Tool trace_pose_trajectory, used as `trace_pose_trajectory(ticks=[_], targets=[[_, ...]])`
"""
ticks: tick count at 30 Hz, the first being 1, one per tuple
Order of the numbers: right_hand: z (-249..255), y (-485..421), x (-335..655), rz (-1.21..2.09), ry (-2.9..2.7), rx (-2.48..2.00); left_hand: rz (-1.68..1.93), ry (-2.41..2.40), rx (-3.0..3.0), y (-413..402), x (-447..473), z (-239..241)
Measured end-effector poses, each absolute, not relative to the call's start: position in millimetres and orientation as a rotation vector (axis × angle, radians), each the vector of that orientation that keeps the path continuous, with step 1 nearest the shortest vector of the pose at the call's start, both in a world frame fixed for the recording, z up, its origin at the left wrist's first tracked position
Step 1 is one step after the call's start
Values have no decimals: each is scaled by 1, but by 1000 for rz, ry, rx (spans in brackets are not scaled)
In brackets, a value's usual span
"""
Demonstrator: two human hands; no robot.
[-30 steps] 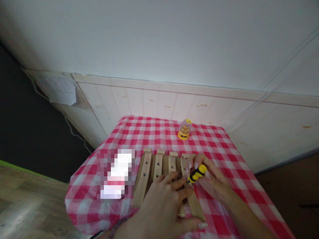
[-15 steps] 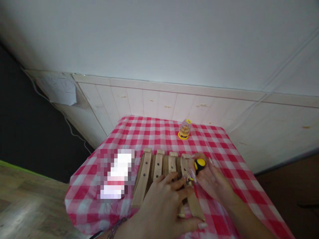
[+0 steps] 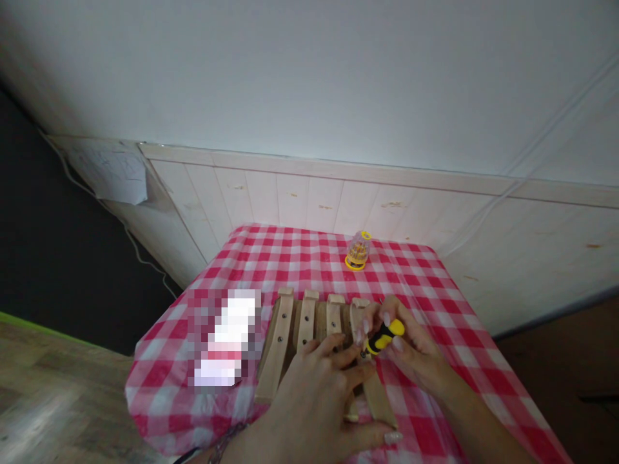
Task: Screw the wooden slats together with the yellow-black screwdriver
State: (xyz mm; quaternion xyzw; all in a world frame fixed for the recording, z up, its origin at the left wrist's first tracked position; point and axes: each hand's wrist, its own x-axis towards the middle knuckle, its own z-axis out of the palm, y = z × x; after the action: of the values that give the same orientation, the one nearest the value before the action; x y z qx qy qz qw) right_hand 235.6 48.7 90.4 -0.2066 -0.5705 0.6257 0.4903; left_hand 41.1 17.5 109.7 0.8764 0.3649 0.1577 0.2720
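A yellow-and-black screwdriver (image 3: 385,337) is pinched in my right hand (image 3: 411,345), its handle tilted up to the right. Its lower end is close to a dark screw (image 3: 363,354) in the rightmost wooden slat (image 3: 380,399); whether they touch I cannot tell. My left hand (image 3: 319,393) lies spread and flat across the slatted wooden piece (image 3: 275,374), fingertips near the screw and thumb along the slat's near end. It covers the middle slats. Other slats to the left show dark screws, such as on the leftmost slat (image 3: 282,328).
A clear, yellow-based case of screwdriver bits (image 3: 358,251) stands behind the wooden piece. To the left lies a blurred-out, bright object (image 3: 232,341). A red-and-white checked cloth (image 3: 290,258) covers the table, which meets a panelled wall (image 3: 290,200).
My right hand has shifted its grip on the screwdriver, and the handle now leans to the right and shows more of its length. My left hand and the wooden piece stay in place.
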Motion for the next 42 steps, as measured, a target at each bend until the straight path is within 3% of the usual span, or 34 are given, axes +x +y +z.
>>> trace_pose_trajectory(ticks=[12,22,42], targets=[[91,54,225,1573,-1040,-629,436,996,2356,16,41,105],[85,51,238,1305,-1420,-668,434,984,2351,17,41,109],[92,48,225,1629,-1138,-566,423,982,2376,19,41,107]])
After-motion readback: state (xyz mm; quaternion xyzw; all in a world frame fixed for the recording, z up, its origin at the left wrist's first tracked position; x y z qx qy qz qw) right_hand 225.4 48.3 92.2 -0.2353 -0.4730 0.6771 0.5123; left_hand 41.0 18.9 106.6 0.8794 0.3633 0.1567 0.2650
